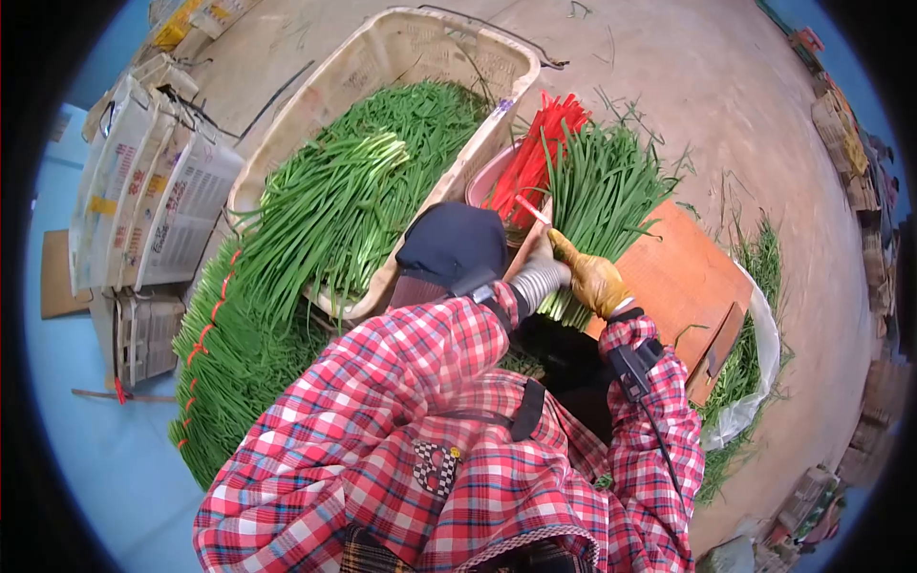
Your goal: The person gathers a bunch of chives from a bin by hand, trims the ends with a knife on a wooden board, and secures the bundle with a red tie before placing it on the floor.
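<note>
Clenched around the cut ends, the right hand [594, 279] grips a bunch of chives [597, 186] lying on the orange board [683, 277]; the left hand [543, 275], touching it, appears to pinch a red tie [531, 210]. If either hold slackens, the stalks could splay; too hard a squeeze could bruise them. A full crate [401, 33] stands left.

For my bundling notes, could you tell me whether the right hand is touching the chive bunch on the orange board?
Touching. The head view shows the gloved right hand closed around the chive bunch near its cut end, with no gap.
</note>
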Action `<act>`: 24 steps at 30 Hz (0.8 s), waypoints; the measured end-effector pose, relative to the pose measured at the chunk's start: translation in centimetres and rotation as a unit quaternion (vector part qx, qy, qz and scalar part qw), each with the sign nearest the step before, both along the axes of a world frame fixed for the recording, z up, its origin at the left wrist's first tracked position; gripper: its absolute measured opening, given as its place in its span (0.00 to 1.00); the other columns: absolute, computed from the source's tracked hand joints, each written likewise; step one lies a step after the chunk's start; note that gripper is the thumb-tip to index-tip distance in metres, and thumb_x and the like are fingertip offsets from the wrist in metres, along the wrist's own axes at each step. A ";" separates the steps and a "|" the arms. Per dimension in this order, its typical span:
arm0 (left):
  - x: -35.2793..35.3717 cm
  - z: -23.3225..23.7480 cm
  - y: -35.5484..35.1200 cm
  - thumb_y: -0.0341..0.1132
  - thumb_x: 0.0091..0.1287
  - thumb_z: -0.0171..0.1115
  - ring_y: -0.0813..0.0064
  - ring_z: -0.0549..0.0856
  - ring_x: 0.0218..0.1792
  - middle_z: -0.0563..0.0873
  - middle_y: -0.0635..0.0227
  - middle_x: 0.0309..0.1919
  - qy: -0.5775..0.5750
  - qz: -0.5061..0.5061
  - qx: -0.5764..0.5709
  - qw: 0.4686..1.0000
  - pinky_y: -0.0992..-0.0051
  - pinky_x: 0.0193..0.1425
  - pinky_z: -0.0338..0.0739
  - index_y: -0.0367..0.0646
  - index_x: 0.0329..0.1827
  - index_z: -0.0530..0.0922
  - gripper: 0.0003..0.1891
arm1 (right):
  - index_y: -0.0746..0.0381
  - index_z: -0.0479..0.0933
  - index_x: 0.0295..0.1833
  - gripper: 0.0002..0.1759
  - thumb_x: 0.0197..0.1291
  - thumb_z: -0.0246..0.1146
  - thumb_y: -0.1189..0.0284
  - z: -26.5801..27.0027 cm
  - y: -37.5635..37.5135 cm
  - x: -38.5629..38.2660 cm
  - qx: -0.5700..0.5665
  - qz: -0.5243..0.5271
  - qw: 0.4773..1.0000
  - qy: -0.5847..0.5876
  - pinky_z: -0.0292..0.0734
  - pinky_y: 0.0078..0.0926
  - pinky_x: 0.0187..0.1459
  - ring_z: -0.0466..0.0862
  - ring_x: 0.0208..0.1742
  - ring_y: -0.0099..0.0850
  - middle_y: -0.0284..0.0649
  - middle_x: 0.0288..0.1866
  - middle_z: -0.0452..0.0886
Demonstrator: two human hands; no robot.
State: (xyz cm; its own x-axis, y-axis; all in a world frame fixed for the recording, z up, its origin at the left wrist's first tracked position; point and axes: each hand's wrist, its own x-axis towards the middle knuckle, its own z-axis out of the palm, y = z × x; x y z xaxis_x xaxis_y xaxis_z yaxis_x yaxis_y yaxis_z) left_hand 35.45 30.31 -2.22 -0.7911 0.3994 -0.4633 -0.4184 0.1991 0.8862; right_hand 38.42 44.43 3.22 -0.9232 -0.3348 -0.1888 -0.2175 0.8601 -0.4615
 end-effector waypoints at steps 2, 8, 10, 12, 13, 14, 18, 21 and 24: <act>-0.7 -1.2 -0.4 0.24 0.46 0.57 0.71 0.77 0.42 0.77 0.61 0.50 -0.056 0.112 0.262 0.957 0.72 0.49 0.73 0.40 0.74 0.55 0.45 | 0.52 0.57 0.75 0.39 0.55 0.54 0.78 -0.2 0.0 -0.6 0.008 0.014 1.000 -0.021 0.76 0.45 0.36 0.83 0.34 0.52 0.55 0.33 0.81; -3.4 -1.9 0.4 0.48 0.64 0.54 0.63 0.76 0.58 0.75 0.55 0.61 -0.079 0.047 0.124 0.988 0.67 0.64 0.66 0.40 0.73 0.56 0.37 | 0.58 0.73 0.60 0.26 0.52 0.55 0.78 -0.3 -0.1 -0.8 -0.001 0.074 0.997 0.008 0.78 0.46 0.39 0.83 0.39 0.51 0.54 0.36 0.82; -5.2 -0.7 1.1 0.59 0.63 0.52 0.59 0.78 0.58 0.80 0.51 0.58 -0.071 0.019 -0.024 0.997 0.63 0.63 0.69 0.34 0.63 0.73 0.37 | 0.57 0.75 0.57 0.24 0.52 0.56 0.77 0.2 -0.8 -1.1 0.054 0.067 0.996 -0.015 0.78 0.44 0.41 0.84 0.40 0.50 0.52 0.37 0.83; -6.2 -1.2 1.5 0.59 0.62 0.52 0.54 0.77 0.61 0.79 0.47 0.58 -0.042 -0.044 -0.074 0.995 0.62 0.65 0.68 0.33 0.60 0.75 0.36 | 0.57 0.78 0.55 0.21 0.53 0.57 0.75 0.3 -2.0 -1.9 0.129 0.074 0.987 -0.061 0.79 0.43 0.43 0.84 0.42 0.48 0.51 0.39 0.84; -6.2 -0.7 1.6 0.59 0.62 0.52 0.53 0.77 0.61 0.79 0.45 0.58 -0.017 -0.074 -0.116 0.990 0.62 0.65 0.68 0.33 0.59 0.76 0.36 | 0.57 0.79 0.53 0.19 0.54 0.57 0.73 0.3 -2.7 -2.6 0.178 0.085 0.976 -0.091 0.79 0.42 0.45 0.84 0.43 0.47 0.50 0.39 0.84; -6.2 1.0 1.1 0.57 0.63 0.52 0.51 0.77 0.61 0.79 0.43 0.56 0.036 -0.148 -0.154 0.976 0.61 0.65 0.68 0.33 0.56 0.77 0.34 | 0.56 0.80 0.52 0.18 0.55 0.58 0.71 0.4 -3.0 -3.1 0.225 0.095 0.962 -0.122 0.79 0.42 0.46 0.85 0.44 0.46 0.49 0.40 0.85; -5.9 4.2 -0.2 0.48 0.64 0.51 0.50 0.78 0.59 0.79 0.40 0.54 -0.026 -0.033 -0.242 0.969 0.58 0.64 0.71 0.33 0.52 0.79 0.26 | 0.54 0.83 0.48 0.16 0.62 0.55 0.61 -4.7 -3.6 -3.9 0.290 0.141 0.941 -0.098 0.80 0.41 0.45 0.85 0.46 0.43 0.44 0.45 0.86; -7.2 -1.8 -0.7 0.38 0.64 0.56 0.56 0.87 0.42 0.88 0.57 0.41 0.174 0.014 -0.358 0.917 0.59 0.45 0.82 0.38 0.44 0.84 0.15 | 0.51 0.80 0.53 0.16 0.65 0.52 0.63 -2.9 -5.1 -3.7 0.354 0.112 0.919 -0.132 0.81 0.41 0.42 0.86 0.45 0.41 0.42 0.44 0.86; -7.3 -3.4 -0.5 0.42 0.65 0.56 0.57 0.88 0.42 0.88 0.57 0.37 0.169 -0.001 -0.378 0.910 0.60 0.46 0.81 0.43 0.42 0.85 0.15 | 0.50 0.78 0.56 0.17 0.65 0.51 0.66 -0.3 -6.4 -3.4 0.361 0.107 0.917 -0.130 0.81 0.40 0.40 0.86 0.44 0.41 0.41 0.43 0.86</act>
State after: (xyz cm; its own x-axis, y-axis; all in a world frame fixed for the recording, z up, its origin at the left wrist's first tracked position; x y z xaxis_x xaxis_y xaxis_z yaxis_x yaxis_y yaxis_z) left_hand 28.15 29.81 -5.65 -0.9388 0.0694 -0.3374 -0.1465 0.8059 0.5736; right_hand 35.04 38.01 2.89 -0.7436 -0.2040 -0.6367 -0.3806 0.9121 0.1523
